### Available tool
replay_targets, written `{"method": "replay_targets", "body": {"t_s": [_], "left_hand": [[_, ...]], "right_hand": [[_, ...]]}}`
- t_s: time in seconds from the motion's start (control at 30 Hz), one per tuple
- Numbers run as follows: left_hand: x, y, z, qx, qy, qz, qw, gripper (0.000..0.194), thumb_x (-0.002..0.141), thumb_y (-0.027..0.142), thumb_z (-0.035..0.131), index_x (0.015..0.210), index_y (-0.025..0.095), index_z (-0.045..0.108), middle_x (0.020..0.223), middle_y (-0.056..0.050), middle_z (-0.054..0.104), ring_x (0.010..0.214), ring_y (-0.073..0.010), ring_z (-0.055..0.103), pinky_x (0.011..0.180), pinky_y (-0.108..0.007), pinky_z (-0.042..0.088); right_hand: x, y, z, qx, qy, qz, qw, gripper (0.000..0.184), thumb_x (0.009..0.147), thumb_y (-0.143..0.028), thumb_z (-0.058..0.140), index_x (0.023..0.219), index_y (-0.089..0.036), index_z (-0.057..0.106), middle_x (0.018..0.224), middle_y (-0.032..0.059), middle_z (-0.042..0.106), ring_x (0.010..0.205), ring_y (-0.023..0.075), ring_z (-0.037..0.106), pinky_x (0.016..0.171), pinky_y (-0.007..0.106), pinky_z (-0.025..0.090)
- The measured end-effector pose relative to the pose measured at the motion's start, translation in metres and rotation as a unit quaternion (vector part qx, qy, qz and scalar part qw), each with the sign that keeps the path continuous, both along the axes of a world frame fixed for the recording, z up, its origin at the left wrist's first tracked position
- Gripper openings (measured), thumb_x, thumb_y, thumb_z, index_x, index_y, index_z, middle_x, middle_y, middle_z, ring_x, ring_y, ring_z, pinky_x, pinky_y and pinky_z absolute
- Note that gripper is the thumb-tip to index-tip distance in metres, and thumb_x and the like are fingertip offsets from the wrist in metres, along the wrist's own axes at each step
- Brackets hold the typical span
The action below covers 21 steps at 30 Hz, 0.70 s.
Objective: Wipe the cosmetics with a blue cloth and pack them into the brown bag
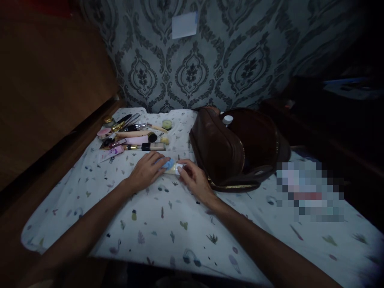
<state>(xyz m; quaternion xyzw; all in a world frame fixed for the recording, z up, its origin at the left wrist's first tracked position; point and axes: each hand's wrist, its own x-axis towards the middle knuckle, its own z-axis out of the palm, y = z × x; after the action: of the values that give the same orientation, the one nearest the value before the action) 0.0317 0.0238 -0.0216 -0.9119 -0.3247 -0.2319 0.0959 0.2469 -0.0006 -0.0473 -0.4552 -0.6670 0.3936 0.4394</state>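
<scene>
Between my two hands lies a small tube, blue at the left, pale yellow further along and white at its right end, low over the patterned cloth. My left hand is closed over the blue end, its fingers hiding part of it. The white end is pinched between the thumb and fingers of my right hand. Just behind my left hand lies a foundation bottle with a black cap. Close to my right hand stands an unzipped brown leather bag, with a white-capped bottle poking out of it.
Several cosmetics lie at the back left, among them a pink-and-white tube, a makeup brush and a round green-lidded jar. A wooden cabinet borders the left side. At the right is a blurred-out item.
</scene>
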Motion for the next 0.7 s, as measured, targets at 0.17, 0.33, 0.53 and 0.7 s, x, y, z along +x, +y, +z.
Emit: {"method": "replay_targets", "body": {"t_s": [0.17,0.33,0.53,0.7], "left_hand": [[-0.018,0.014,-0.001,-0.053,-0.006,0.018,0.998,0.034,0.103,0.030,0.039,0.124,0.013,0.059,0.111,-0.013,0.066,0.101,-0.0252,0.056,0.090,-0.041,0.049],[-0.029,0.022,-0.009,-0.050,0.025,0.074,0.996,0.033,0.102,0.029,0.039,0.120,0.014,0.062,0.102,-0.012,0.065,0.097,-0.0256,0.057,0.086,-0.041,0.050],[-0.008,0.004,-0.002,-0.025,-0.046,0.049,0.997,0.034,0.103,0.028,0.039,0.130,0.015,0.055,0.111,-0.012,0.065,0.100,-0.0239,0.058,0.086,-0.038,0.050],[0.011,-0.010,-0.003,-0.016,0.007,-0.010,1.000,0.041,0.102,0.034,0.044,0.136,0.013,0.051,0.121,-0.015,0.064,0.109,-0.0275,0.057,0.087,-0.041,0.048]], "right_hand": [[-0.001,0.002,-0.004,-0.029,0.004,0.000,1.000,0.034,0.093,-0.046,0.048,0.109,-0.018,0.061,0.071,0.0002,0.060,0.061,0.0163,0.060,0.056,0.027,0.046],[-0.001,0.008,-0.017,0.000,0.024,-0.014,1.000,0.032,0.079,-0.036,0.067,0.106,-0.019,0.063,0.099,0.0069,0.065,0.080,0.0185,0.063,0.070,0.031,0.053],[0.000,0.007,-0.016,0.001,0.031,-0.007,0.999,0.040,0.079,-0.031,0.066,0.117,-0.020,0.061,0.089,0.0032,0.065,0.076,0.0180,0.061,0.068,0.030,0.052],[-0.001,0.006,-0.012,0.007,0.040,-0.008,0.999,0.033,0.080,-0.033,0.065,0.109,-0.018,0.061,0.082,0.0009,0.063,0.070,0.0159,0.058,0.066,0.028,0.049]]}}
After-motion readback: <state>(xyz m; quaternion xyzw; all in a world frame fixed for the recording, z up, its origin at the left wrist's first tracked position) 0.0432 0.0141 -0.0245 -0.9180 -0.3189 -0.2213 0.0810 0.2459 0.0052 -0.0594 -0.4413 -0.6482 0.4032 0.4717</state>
